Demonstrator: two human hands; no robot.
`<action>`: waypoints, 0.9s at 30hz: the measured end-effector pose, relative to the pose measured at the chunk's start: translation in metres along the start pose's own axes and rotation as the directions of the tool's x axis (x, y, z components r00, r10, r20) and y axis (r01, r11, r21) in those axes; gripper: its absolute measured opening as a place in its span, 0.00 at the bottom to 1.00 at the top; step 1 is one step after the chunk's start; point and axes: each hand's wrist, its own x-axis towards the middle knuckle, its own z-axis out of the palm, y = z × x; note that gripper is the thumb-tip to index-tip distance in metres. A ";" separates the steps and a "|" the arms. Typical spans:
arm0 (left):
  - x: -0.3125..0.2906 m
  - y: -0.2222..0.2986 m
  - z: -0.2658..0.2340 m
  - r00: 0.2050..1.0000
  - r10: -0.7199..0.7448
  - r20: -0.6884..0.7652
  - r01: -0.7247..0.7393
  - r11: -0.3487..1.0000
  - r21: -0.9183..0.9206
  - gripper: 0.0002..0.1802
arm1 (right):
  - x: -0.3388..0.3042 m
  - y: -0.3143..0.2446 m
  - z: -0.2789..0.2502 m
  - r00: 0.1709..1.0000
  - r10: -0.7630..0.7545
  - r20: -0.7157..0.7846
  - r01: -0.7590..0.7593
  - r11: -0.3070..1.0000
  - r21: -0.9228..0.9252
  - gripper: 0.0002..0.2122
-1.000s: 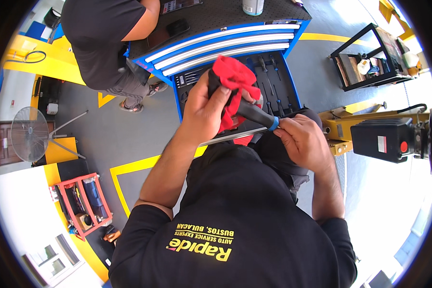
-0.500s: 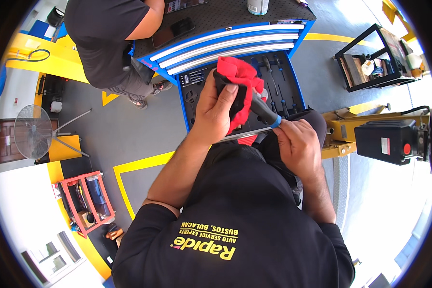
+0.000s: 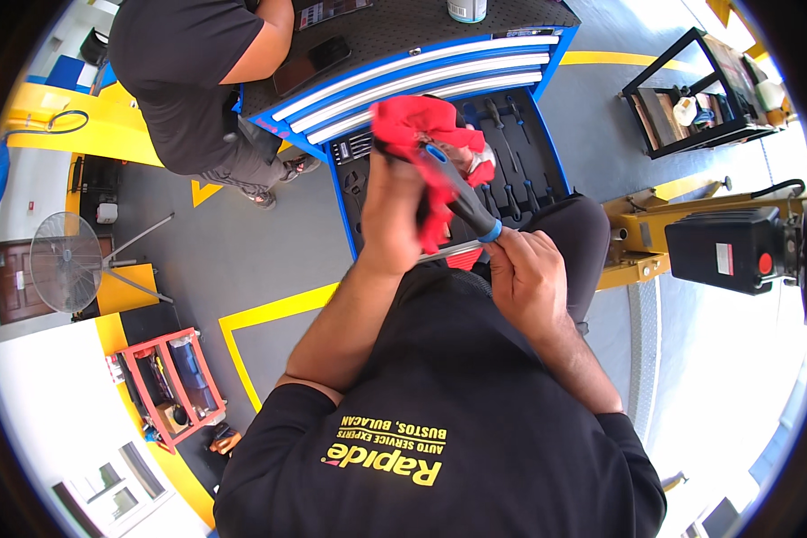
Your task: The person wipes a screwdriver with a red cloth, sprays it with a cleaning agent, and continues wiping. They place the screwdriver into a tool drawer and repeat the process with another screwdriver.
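Observation:
My left hand (image 3: 394,215), blurred by motion, is closed round a bunched red cloth (image 3: 417,117) with dark patches. Its fingers are mostly hidden by the fabric. A screwdriver (image 3: 469,204) with a black and blue handle lies against the cloth, its handle end pointing away from me. My right hand (image 3: 531,273) is closed on it at the blue collar, with thumb and fingers pinched together. Both hands are above an open tool drawer (image 3: 554,152). Several screwdrivers (image 3: 511,202) with dark handles rest in its black foam, with small pieces at the left.
The drawer belongs to a blue tool cabinet (image 3: 269,125) with a phone (image 3: 314,65) and a can (image 3: 467,9) on top. Another person (image 3: 184,81) stands at its left. A fan (image 3: 65,262), a red rack (image 3: 172,387), a black-framed cart (image 3: 690,99) and a yellow lift arm (image 3: 637,238) stand around.
The cloth and my left hand have shifted left along the screwdriver, baring its handle end. My right hand has moved slightly left, still gripping the tool.

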 end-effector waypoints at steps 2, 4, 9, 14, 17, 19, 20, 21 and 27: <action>-0.002 -0.003 0.005 0.994 0.025 -0.105 -0.005 0.982 0.187 0.15 | 0.000 -0.001 0.002 1.000 -0.003 -0.019 0.003 1.000 -0.014 0.04; 0.000 -0.006 -0.004 0.987 -0.005 -0.159 0.034 0.982 0.184 0.14 | -0.001 -0.002 0.004 0.999 -0.005 -0.050 0.005 1.000 0.002 0.03; 0.010 -0.009 -0.008 0.972 -0.088 -0.219 0.112 0.989 0.099 0.18 | -0.004 -0.009 0.006 0.985 0.156 0.077 -0.166 0.977 0.137 0.05; 0.019 -0.008 -0.007 0.783 -0.463 -0.415 0.297 0.865 -0.405 0.24 | -0.001 -0.011 0.004 0.925 0.318 0.207 -0.371 0.871 0.320 0.05; 0.011 -0.015 -0.011 0.918 -0.365 -0.155 0.207 0.774 -0.598 0.26 | 0.003 -0.010 0.001 0.857 0.411 0.312 -0.514 0.729 0.452 0.05; 0.000 -0.025 0.005 0.994 -0.105 -0.040 0.089 0.953 -0.288 0.26 | 0.007 -0.010 -0.001 0.812 0.450 0.372 -0.583 0.663 0.469 0.05; -0.007 -0.034 0.009 0.999 -0.028 -0.039 0.028 1.000 -0.003 0.28 | 0.007 -0.010 0.001 0.848 0.435 0.301 -0.529 0.725 0.442 0.05; -0.013 -0.040 0.007 0.998 0.054 -0.021 -0.046 0.957 0.287 0.33 | 0.006 -0.011 0.006 0.883 0.406 0.237 -0.470 0.782 0.409 0.05; -0.010 -0.042 0.005 0.994 0.074 -0.076 -0.027 0.870 0.493 0.38 | 0.004 -0.012 0.018 0.937 0.325 0.127 -0.344 0.923 0.173 0.07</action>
